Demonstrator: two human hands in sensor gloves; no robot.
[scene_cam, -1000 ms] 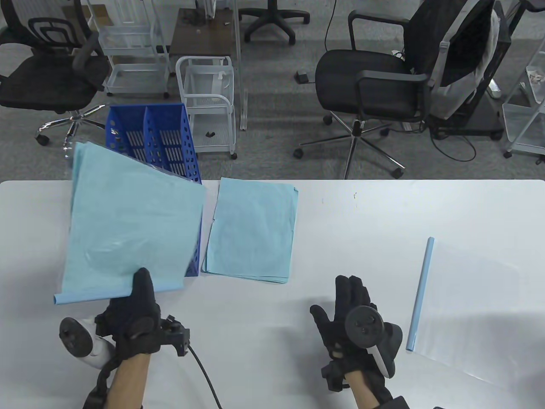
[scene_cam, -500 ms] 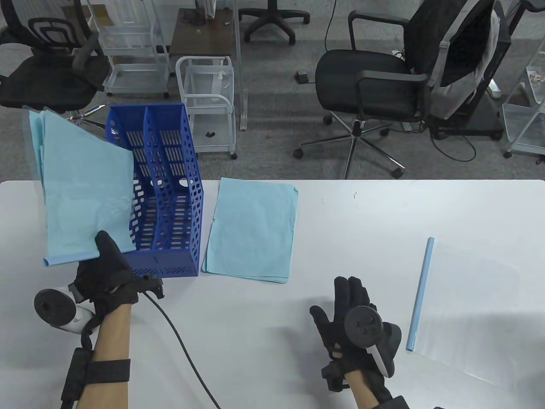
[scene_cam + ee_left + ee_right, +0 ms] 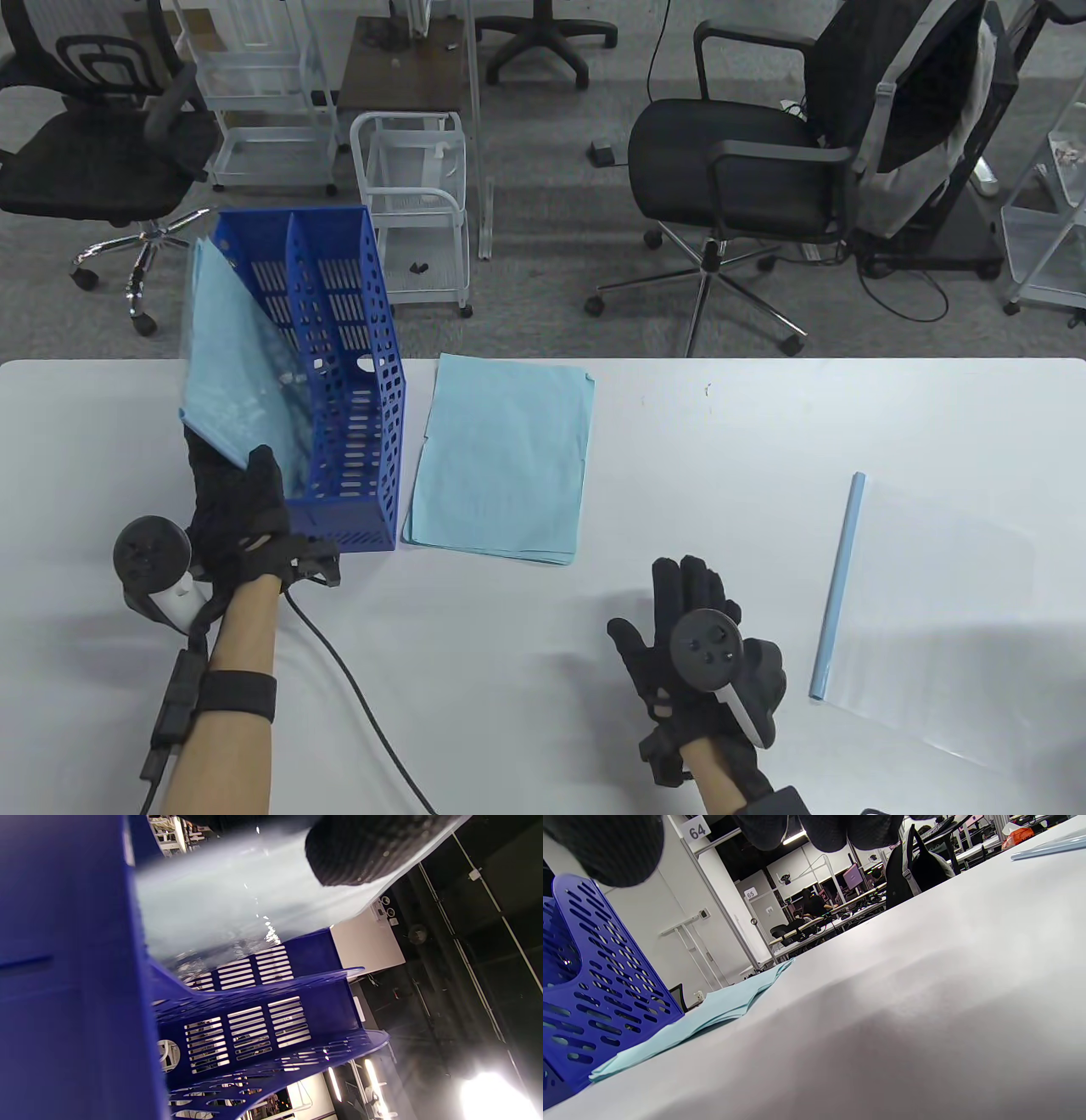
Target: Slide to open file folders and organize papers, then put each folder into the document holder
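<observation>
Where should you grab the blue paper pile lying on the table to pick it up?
Probably at the near right corner of the flat stack of light blue paper sheets, coming from the right hand's side. The stack lies flat on the white table, its left edge near the blue plastic document holder, so fingers slip under the free edge more easily.

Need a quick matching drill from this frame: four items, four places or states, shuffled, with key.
Things:
1. filled folder
2. paper stack
3. empty clear folder
4. right hand

Places or states:
A. flat on the table, beside the blue document holder
B. open, holding nothing
C. on the table's right side
D. gripped by the left hand, entering the holder

Pairs: 1-D, 2-A, 3-C, 4-B
</observation>
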